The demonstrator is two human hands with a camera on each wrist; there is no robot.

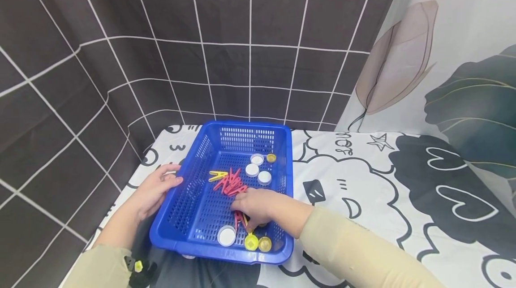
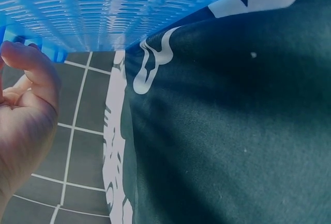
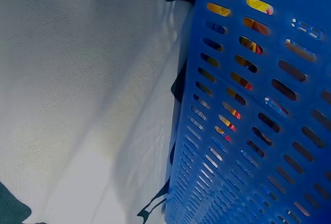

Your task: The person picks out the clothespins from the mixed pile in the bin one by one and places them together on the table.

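Note:
A blue plastic basket (image 1: 189, 247) stands on the patterned cloth. My left hand (image 1: 155, 191) holds its left rim, thumb at the edge; the left wrist view shows curled fingers (image 2: 36, 74) by the rim. Inside the basket my right hand (image 1: 258, 207) reaches down, its fingers curled around red clothespins (image 1: 238, 221), with a yellow piece beside them. The fingertips are partly hidden. Just beyond this hand lies a heap of red clothespins (image 1: 230, 182), with a yellow clothespin (image 1: 217, 176) to its left. Only the basket's slotted wall (image 3: 258, 100) fills the right wrist view, with colours behind it.
White caps (image 1: 252, 170) and a small amber cap (image 1: 271, 158) lie toward the basket's far right. Near its front are a larger white cap (image 1: 226, 236), a bright yellow cap (image 1: 251, 242) and another amber cap (image 1: 264, 244). A dark gridded curtain (image 1: 274, 68) hangs behind.

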